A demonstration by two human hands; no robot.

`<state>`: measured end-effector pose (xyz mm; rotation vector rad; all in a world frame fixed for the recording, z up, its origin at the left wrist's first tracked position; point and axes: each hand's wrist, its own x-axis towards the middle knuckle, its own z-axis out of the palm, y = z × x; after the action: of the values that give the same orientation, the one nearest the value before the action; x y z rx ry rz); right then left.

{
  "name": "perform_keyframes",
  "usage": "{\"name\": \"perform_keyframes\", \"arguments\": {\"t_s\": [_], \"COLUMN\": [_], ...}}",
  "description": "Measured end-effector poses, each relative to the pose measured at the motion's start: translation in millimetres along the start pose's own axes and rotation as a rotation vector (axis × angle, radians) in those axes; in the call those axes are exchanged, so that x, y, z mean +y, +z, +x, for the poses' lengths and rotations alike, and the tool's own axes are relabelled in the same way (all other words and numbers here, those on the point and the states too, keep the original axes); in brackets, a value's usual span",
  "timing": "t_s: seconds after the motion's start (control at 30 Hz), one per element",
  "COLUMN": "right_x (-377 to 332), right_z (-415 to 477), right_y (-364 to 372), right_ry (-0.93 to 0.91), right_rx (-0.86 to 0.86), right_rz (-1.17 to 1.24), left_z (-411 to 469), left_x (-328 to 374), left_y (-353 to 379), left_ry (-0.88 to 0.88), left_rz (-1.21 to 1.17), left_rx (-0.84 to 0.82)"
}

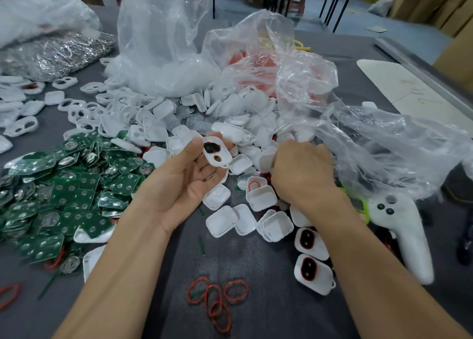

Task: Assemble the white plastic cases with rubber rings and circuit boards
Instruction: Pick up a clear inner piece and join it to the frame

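Left hand [184, 180]: thumb and fingers pinch a white case [216, 153].
Right hand [302, 170]: fingers hidden in the case pile [238, 134]; grip unclear.
Beside: plastic bag [371, 146], circuit boards [69, 187], red rings [215, 297].

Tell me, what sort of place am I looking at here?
Probably a small assembly workshop or factory floor: a grey worktable heaped with loose white plastic cases, a pile of green circuit boards, and cardboard boxes behind. The left hand holds one case piece.

left grip [186, 177]: palm up, thumb pinching case [225, 157] | right grip [302, 170]: knuckles up (fingertips hidden)
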<state>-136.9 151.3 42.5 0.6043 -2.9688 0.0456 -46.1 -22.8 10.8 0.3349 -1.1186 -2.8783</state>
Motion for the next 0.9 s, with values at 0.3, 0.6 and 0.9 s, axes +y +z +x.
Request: {"name": "perform_keyframes", "arguments": {"t_s": [0.3,0.6,0.9], "right_x": [-13.4,-7.6,-6.0], "right_z": [-23.9,-24.3,-25.6], "right_y": [9.4,11.5,15.2], "right_ry": [0.183,0.230,0.123], "right_rx": [-0.078,-0.213,-0.027], "right_rz": [1.780,1.933,1.561], "left_z": [2.7,6.4,6.0], "left_x": [-5.5,-14.7,-17.9], "left_y": [8.2,9.5,16.0], "left_ry": [-0.039,-0.015,-0.024], "left_rz": [0.098,0.153,0.146], "left_rx": [0.007,-0.048,-0.047]}}
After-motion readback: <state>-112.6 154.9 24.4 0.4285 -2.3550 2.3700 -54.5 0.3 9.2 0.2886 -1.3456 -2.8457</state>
